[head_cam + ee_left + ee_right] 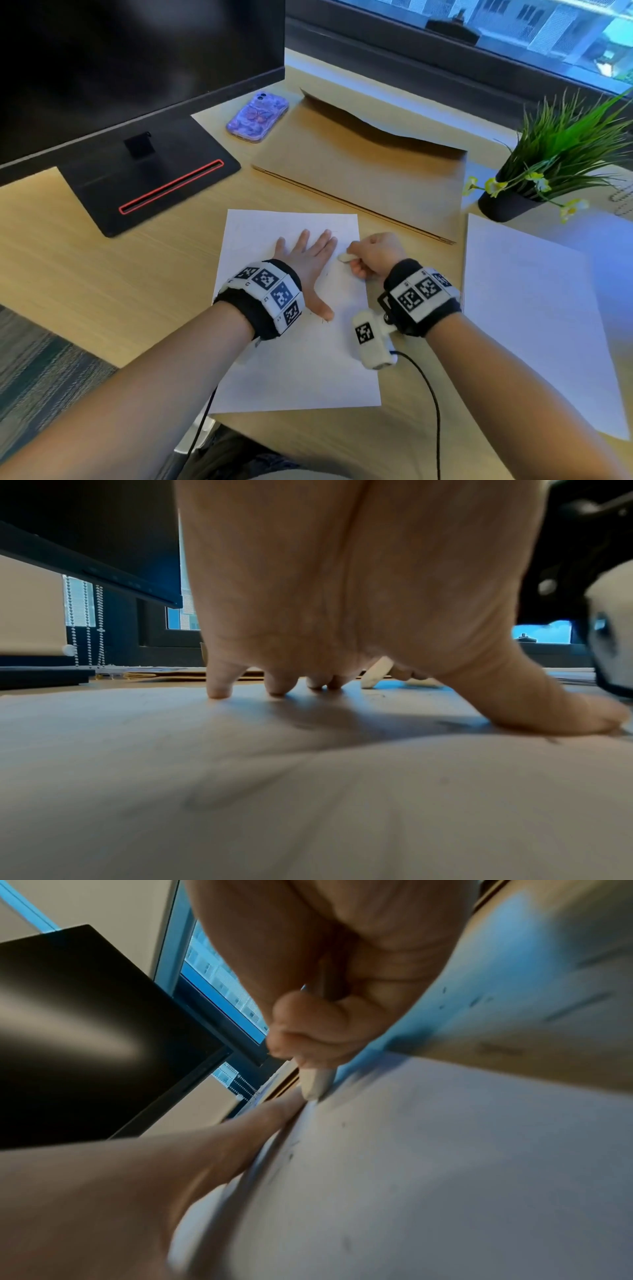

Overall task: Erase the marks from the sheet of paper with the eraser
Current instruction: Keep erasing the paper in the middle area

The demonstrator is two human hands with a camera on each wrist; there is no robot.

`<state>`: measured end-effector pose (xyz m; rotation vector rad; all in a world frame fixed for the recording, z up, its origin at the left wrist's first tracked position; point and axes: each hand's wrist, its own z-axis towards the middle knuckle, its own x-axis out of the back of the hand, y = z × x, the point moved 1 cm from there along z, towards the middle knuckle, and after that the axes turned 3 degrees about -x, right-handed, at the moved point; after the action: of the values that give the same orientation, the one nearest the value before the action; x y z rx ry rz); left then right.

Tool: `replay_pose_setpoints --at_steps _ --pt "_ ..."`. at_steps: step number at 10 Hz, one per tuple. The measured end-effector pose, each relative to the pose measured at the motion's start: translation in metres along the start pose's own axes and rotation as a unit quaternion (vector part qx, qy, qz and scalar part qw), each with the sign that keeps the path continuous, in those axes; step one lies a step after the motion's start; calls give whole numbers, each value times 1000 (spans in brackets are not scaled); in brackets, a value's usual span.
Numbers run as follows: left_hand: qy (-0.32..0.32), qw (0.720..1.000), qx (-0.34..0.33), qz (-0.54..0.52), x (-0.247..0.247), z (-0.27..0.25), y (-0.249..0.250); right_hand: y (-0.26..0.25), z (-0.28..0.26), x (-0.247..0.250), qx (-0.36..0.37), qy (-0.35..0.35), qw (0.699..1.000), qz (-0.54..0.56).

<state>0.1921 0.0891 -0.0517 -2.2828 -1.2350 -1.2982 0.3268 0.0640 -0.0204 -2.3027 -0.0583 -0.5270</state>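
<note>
The sheet of paper (298,363) is lying flat on the wooden worktop (102,287), straight in front of the person, and the left hand (305,260) is pressing down on its upper part with the palm arched and the fingers (219,688) spread and straight, their tips and the thumb touching the sheet in the left wrist view. The hand is gripping nothing. Just beside it, the right hand (373,255) is curling its fingers (308,1026) and thumb around the white eraser (344,257), which is poking out below the fingertips with its lower end meeting the paper close to the left index finger; the right wrist view is showing that end (316,1084) touching the sheet near its far right edge. A few small dark marks (323,320) are showing by the left thumb, and more specks are scattered over the paper in the right wrist view. Beyond the sheet a brown envelope (359,161) is lying, with a purple phone (257,116) at its left, near the black monitor stand (150,178). A potted plant (548,164) is standing at the far right, and a second white sheet (534,308) is lying below it, apart from the first.
</note>
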Motion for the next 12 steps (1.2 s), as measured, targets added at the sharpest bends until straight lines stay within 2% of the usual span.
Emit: replay_pose_setpoints --at_steps 1,2,3,4,5,6,7,9,10,11,12 --pt "-1 1000 2 4 0 0 1 3 -7 -3 4 -13 1000 -4" --pt "1 1000 3 12 -1 1 0 18 -31 -13 14 -93 992 -84" --pt "1 1000 2 12 -2 2 0 19 -28 -13 9 -98 990 -98" --pt "-1 1000 3 10 0 1 0 2 -3 -3 -14 -21 1000 -8" --pt "-4 1000 2 8 -1 1 0 -2 4 -3 -14 -3 1000 4" --pt "-2 1000 2 10 -1 2 -1 12 -22 -15 -11 -106 991 -83" --pt "0 1000 -3 14 0 2 -1 16 -29 -17 -16 -150 985 -87" --pt "-3 1000 -3 4 0 0 0 -5 9 -2 -26 -6 998 51" --pt "-6 1000 -2 10 0 1 0 7 -10 -8 -9 -53 998 -41" --pt "-7 1000 1 14 1 0 0 20 -33 -15 -11 -134 983 -126" --pt "-7 1000 1 13 1 0 0 14 -20 -6 -14 -91 992 -91"
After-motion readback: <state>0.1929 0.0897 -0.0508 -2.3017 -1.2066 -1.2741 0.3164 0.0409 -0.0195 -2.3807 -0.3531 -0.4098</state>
